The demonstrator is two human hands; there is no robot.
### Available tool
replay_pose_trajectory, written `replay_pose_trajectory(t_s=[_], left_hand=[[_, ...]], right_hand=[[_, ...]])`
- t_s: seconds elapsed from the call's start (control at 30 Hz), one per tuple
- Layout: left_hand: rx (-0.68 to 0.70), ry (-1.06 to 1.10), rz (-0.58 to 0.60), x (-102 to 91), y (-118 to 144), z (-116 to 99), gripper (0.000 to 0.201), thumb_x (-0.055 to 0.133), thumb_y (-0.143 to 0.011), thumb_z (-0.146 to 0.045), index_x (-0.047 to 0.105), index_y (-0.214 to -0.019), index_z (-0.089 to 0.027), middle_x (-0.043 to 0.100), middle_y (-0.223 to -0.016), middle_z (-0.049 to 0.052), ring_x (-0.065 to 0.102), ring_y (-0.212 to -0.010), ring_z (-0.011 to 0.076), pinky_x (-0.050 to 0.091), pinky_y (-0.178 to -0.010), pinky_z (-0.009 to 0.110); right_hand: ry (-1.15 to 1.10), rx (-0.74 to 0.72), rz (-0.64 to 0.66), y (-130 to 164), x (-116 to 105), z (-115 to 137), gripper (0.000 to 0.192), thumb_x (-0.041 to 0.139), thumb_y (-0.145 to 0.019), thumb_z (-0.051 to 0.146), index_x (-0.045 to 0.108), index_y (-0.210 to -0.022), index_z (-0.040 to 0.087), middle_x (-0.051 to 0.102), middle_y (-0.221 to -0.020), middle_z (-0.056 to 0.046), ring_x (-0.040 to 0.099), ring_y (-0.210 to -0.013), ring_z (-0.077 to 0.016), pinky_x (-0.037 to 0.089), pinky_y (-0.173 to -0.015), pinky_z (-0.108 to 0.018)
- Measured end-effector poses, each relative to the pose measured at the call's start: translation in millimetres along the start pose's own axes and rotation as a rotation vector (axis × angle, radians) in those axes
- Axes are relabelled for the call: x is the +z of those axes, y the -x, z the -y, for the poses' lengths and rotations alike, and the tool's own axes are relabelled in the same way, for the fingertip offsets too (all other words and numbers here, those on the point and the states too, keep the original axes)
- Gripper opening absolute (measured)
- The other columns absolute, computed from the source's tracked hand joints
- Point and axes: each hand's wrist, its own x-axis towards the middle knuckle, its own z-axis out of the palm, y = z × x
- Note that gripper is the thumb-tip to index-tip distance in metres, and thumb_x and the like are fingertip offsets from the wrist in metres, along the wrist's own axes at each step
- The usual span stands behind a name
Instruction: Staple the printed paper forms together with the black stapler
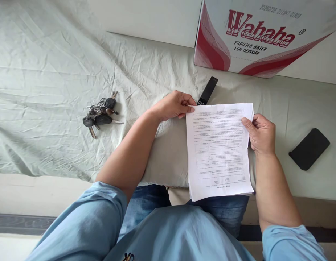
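Note:
A stack of printed paper sheets [221, 152] is held above my lap, its print upside down to me. My left hand [176, 105] pinches the far left corner, thumb on top. At the right edge, near the far corner, my right hand [259, 133] grips the stack with its thumb on the face and fingers behind. Just beyond the far edge lies a slim black object [208, 90] with a metallic part at its near end. It looks like a stapler, but the sheets partly hide that end.
To the left, a bunch of keys [101, 114] lies on the pale creased cloth [48, 90]. A black pouch or case [309, 148] rests at the right. A large Wahaha water carton [255, 40] stands at the back right, beside a white panel [157, 21].

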Motion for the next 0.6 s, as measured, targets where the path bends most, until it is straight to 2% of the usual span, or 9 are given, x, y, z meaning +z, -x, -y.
replay_pose_trajectory(t_s=[0.1, 0.3, 0.4, 0.5, 0.6], left_hand=[[0.015, 0.004, 0.003, -0.8, -0.2, 1.4, 0.007, 0.09, -0.09, -0.022, 0.083, -0.094, -0.021, 0.065, -0.065, -0.003, 0.048, -0.054, 0.0081, 0.036, -0.06, 0.029], [0.004, 0.023, 0.0, -1.6, -1.3, 2.9, 0.009, 0.091, -0.089, -0.021, 0.083, -0.093, -0.021, 0.066, -0.067, -0.003, 0.049, -0.054, 0.0089, 0.04, -0.063, 0.031], [0.016, 0.03, 0.003, -1.5, -1.5, 3.2, 0.009, 0.091, -0.088, -0.022, 0.083, -0.093, -0.021, 0.067, -0.068, -0.003, 0.049, -0.054, 0.0087, 0.041, -0.063, 0.031], [0.029, 0.045, 0.006, -1.4, -1.7, 3.7, 0.01, 0.091, -0.086, -0.022, 0.084, -0.092, -0.021, 0.068, -0.068, -0.003, 0.049, -0.054, 0.0081, 0.04, -0.06, 0.029], [0.038, 0.057, 0.015, -1.4, -2.3, 4.3, 0.011, 0.091, -0.084, -0.023, 0.084, -0.092, -0.022, 0.068, -0.068, -0.003, 0.048, -0.053, 0.0076, 0.038, -0.058, 0.028]], right_hand=[[-0.003, -0.022, -0.04, -3.0, -1.7, -2.0, 0.052, 0.108, -0.078, 0.071, 0.077, -0.08, 0.029, 0.067, -0.07, 0.006, 0.055, -0.062, -0.015, 0.054, -0.059, -0.033], [-0.046, -0.007, -0.024, -6.5, -3.8, -10.0, 0.054, 0.109, -0.075, 0.07, 0.075, -0.079, 0.029, 0.066, -0.072, 0.006, 0.059, -0.065, -0.0163, 0.063, -0.07, -0.037], [-0.119, -0.033, -0.052, -9.0, -1.8, -12.9, 0.054, 0.109, -0.075, 0.069, 0.078, -0.096, 0.031, 0.072, -0.084, 0.004, 0.07, -0.078, -0.0195, 0.068, -0.084, -0.041], [-0.194, -0.096, -0.067, -11.7, -0.6, -13.2, 0.068, 0.111, -0.072, 0.065, 0.077, -0.123, 0.034, 0.078, -0.104, 0.002, 0.079, -0.1, -0.0231, 0.07, -0.099, -0.044], [-0.221, -0.153, -0.077, -12.1, -1.1, -11.4, 0.077, 0.114, -0.069, 0.059, 0.073, -0.131, 0.037, 0.078, -0.119, 0.001, 0.08, -0.115, -0.0243, 0.069, -0.105, -0.044]])
